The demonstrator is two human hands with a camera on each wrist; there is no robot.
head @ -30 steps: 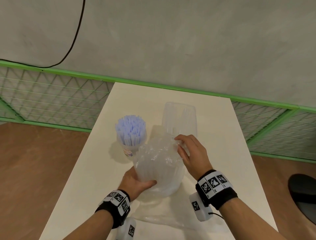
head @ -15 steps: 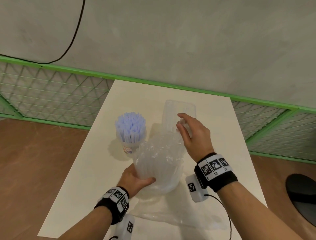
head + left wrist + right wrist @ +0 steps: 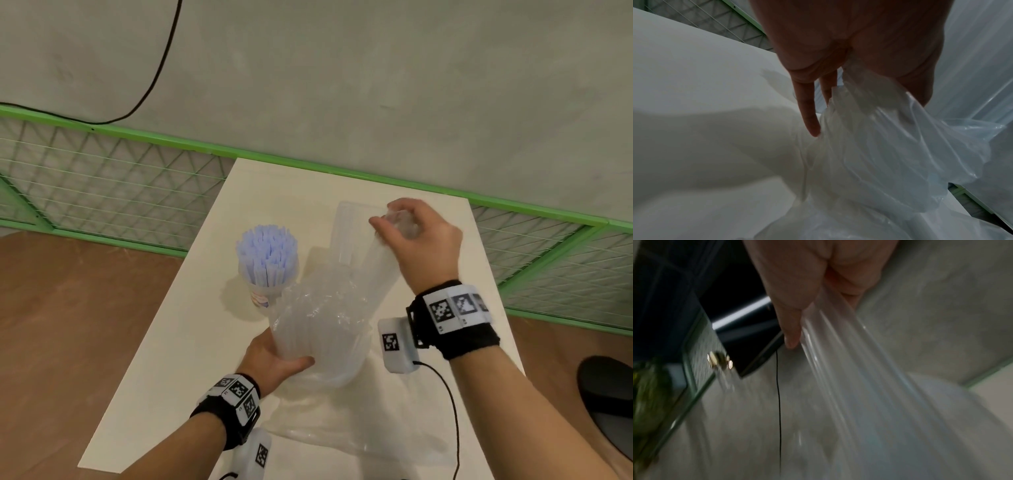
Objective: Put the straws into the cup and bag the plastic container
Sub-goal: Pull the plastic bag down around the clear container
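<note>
Since a second ago the right hand has climbed from the crumpled mouth of the bag up and away toward the wall, dragging a strip of film with it, so plastic that sat bunched low now runs taut in a slant up to the fingers.

Starting at the left, the cup stands upright on the surface, packed with pale blue straws whose tips fan above its rim. That half of the job looks done, and the cup seems parked clear of the bagging, just beside the bag without being caught in it.

Next comes the left hand, low and close to the body. Its thumb and fingers curl round the near lower side of the bag, gripping the gathered film; from the wrist view two fingers point down alongside the crumple. I take it as the anchor: with this end pinned, the pull from the other side can open the bag instead of sliding it.

In the middle, the clear container stands upright behind the bag, and its top shows bare above the film. Whether its base already sits inside the bag I cannot tell through so much clear plastic.

Furthest right, the right hand pinches the bag's edge between thumb and fingertips, raised level with the container's top. The height makes sense if the mouth is to be lifted over that rim.
</note>
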